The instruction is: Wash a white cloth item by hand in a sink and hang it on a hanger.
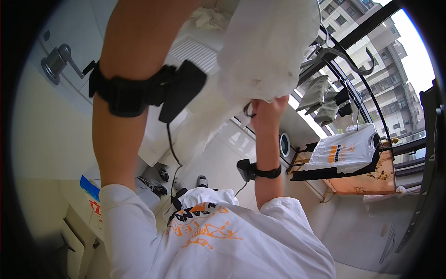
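A large piece of thin white fabric (pixel 264 52) hangs before me from the top of the view. My right hand (pixel 270 110) grips its lower edge, with a thin dark loop beside the fingers. My left arm is raised past the top edge, so my left hand is out of view. At the upper right, by the fabric, is a grey hanger hook (pixel 366 68). Black straps with small devices and cables circle both of my arms. A ribbed white washboard surface (pixel 193 52) lies behind the fabric, below a crumpled white cloth (pixel 210 18).
On the right, a white printed T-shirt (pixel 343 150) and grey cloth items (pixel 315 94) hang near the window. A patterned orange cloth (pixel 366 179) hangs on a rack. Shoes (pixel 153 185) stand on the floor at lower left. A crank handle (pixel 62 61) sticks out from the wall.
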`<act>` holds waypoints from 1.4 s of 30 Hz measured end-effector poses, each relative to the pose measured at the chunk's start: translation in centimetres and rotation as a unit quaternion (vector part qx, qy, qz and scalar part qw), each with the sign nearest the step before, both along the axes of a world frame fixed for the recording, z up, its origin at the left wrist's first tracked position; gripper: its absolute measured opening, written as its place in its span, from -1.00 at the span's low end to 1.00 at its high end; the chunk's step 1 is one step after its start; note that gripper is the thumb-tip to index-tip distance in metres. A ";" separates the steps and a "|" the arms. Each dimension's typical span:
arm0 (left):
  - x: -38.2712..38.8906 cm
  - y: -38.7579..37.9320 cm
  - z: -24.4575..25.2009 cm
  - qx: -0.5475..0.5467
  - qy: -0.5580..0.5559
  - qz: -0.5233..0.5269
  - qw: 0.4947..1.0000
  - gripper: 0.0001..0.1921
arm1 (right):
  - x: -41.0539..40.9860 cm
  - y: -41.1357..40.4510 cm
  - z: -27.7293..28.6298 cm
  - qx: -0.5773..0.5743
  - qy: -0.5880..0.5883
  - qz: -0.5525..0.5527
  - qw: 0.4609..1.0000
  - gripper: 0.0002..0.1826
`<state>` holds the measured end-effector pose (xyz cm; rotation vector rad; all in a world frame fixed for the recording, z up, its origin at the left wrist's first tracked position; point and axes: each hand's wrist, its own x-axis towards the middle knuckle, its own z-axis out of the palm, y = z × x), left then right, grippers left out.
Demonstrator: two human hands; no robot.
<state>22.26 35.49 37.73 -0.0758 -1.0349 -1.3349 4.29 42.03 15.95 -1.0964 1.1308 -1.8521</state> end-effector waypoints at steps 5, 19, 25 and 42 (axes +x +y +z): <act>4.6 -0.4 -3.6 0.153 -0.051 0.140 0.977 -0.71 | 2.2 -0.1 4.9 -0.060 -0.137 -0.021 0.988 -0.67; 2.6 -5.0 -39.0 0.221 -0.472 -0.361 0.773 -0.58 | -3.6 0.9 7.3 -0.043 0.025 -0.044 0.998 -0.90; 5.1 -3.2 -27.7 0.323 -0.502 -0.323 0.734 -0.45 | -10.0 2.2 4.6 -0.029 0.092 -0.092 0.991 -0.91; 7.7 -1.4 -23.8 0.164 -0.554 -0.316 0.753 -0.41 | -11.2 -1.0 5.1 -0.058 0.192 -0.179 0.963 -0.83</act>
